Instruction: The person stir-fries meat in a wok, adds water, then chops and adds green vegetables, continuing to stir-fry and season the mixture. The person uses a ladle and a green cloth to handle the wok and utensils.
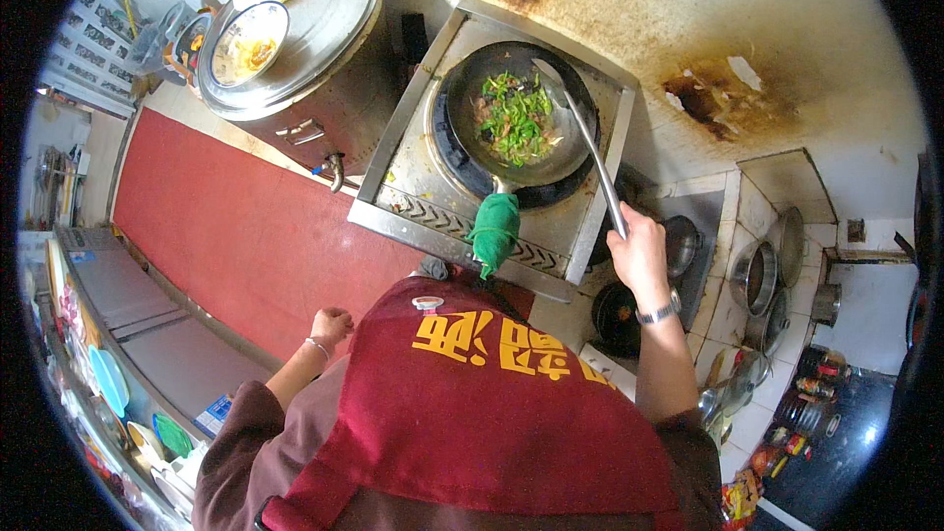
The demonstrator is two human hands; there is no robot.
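Note:
A round-bottomed wok point(472, 125) sits on the steel stove point(413, 147), holding a mix of chopped green peppers point(520, 114) and brownish pieces. Its handle, wrapped in green cloth point(494, 228), points towards me and is not held. My right hand point(640, 247) grips the long metal handle of a cooking spatula point(590, 136); the spatula's head rests against the wok's upper right inside wall. My left hand point(332, 326) hangs beside my red apron point(472, 413), fingers loosely curled, holding nothing that I can see.
Left of the stove stands a large steel pot point(332, 88) with a tap; a patterned bowl point(249, 44) with food residue rests on its lid. More pans point(754, 276) and bottles point(811, 413) stand at the right. A grey cabinet point(169, 354) is at the left.

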